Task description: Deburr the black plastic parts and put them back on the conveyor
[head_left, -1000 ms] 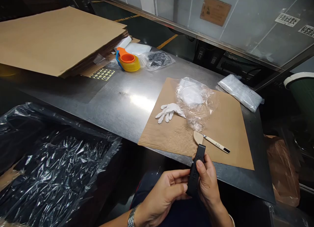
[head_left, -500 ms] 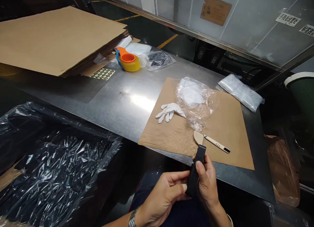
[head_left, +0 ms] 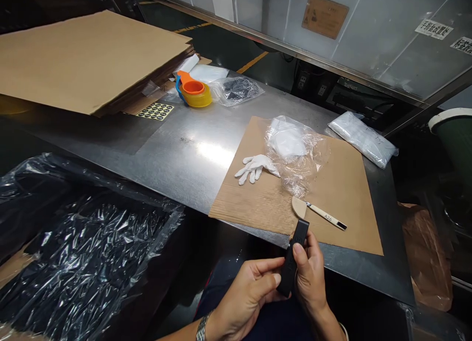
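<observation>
A long, narrow black block with faint raised marks on its face is held between my two hands, tilted, over the near edge of the table. My left hand pinches its lower end between thumb and fingers. Around its right side, my right hand grips it, thumb pressed on the front. Just beyond its top lies a tool with a pale handle marked A26. A half-round tan piece meets the tool's metal tip; whether they are joined I cannot tell. A white glove rests farther back.
A cardboard sheet covers part of the metal table, with a crumpled clear bag on it. Behind stand a tape roll and stacked cardboard. Black plastic wrap fills the lower left; a plastic packet lies right.
My right thumb has shifted slightly along the black block, and the block has tipped a little. Both hands keep hold of it; the things on the table stay put.
</observation>
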`<action>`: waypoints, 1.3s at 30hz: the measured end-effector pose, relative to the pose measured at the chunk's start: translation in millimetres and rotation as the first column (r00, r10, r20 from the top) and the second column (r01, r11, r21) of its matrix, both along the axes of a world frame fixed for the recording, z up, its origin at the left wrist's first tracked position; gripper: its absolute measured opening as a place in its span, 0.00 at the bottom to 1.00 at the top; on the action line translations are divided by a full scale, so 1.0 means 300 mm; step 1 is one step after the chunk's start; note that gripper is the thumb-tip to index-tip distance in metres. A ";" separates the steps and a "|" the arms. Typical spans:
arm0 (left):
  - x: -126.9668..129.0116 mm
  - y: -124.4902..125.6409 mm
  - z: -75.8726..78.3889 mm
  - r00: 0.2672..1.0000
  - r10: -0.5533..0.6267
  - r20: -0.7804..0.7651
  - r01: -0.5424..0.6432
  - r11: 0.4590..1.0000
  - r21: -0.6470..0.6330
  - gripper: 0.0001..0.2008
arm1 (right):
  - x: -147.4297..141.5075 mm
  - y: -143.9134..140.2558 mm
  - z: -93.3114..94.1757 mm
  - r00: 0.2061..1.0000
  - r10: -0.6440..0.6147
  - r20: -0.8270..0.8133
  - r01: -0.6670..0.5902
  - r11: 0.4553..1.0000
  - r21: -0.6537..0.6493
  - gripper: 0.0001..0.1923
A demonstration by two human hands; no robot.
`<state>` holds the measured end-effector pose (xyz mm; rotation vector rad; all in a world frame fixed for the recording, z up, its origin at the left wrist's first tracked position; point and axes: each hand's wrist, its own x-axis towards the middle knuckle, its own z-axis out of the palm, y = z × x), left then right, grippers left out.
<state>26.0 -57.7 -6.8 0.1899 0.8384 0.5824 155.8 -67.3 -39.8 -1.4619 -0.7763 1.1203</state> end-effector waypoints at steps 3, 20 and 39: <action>0.000 -0.002 -0.010 0.999 0.022 0.026 -0.022 0.999 -0.031 0.16 | -0.001 0.001 0.004 1.000 0.009 0.029 -0.009 1.000 0.004 0.25; 0.006 -0.010 -0.029 0.999 0.040 0.009 -0.040 0.997 -0.070 0.16 | -0.002 -0.008 -0.002 0.997 -0.010 0.082 0.014 0.999 -0.046 0.26; 0.003 0.000 -0.011 0.997 -0.029 0.068 0.028 0.999 0.015 0.13 | 0.005 0.013 -0.030 0.997 -0.034 -0.069 0.030 0.998 -0.054 0.18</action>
